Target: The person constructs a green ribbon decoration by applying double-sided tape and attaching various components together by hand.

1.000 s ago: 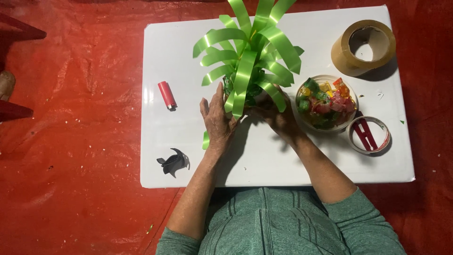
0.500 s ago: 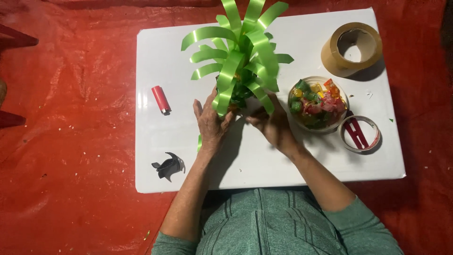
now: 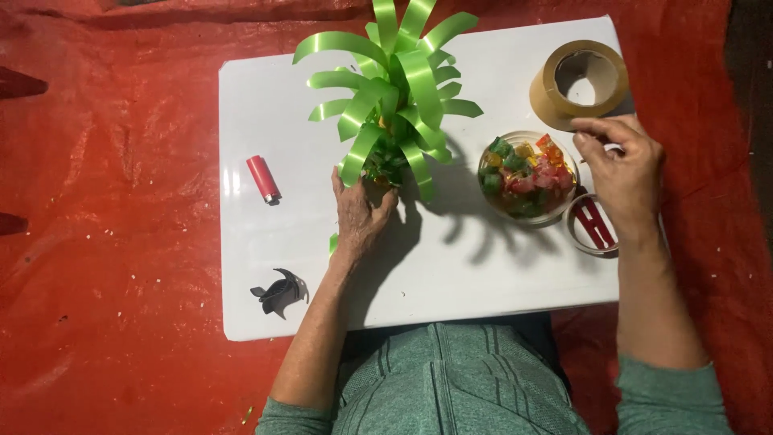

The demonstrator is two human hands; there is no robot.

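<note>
A green ribbon bow [image 3: 392,89] with several looped strips stands upright on the white board [image 3: 451,266]. My left hand [image 3: 360,211] grips its base from below. My right hand [image 3: 622,173] hovers at the right, fingers curled, between the brown tape roll [image 3: 581,82] and the small round tin [image 3: 592,227], just right of the glass bowl of coloured candies [image 3: 527,176]. Whether it pinches anything is not clear.
A red lighter [image 3: 262,178] lies on the board's left part, and a dark curled scrap [image 3: 279,292] sits near the front left corner. A red plastic sheet [image 3: 113,242] covers the floor around the board.
My right hand has left the bow's base and moved right toward the tape roll. The bow now stands held by my left hand only.
</note>
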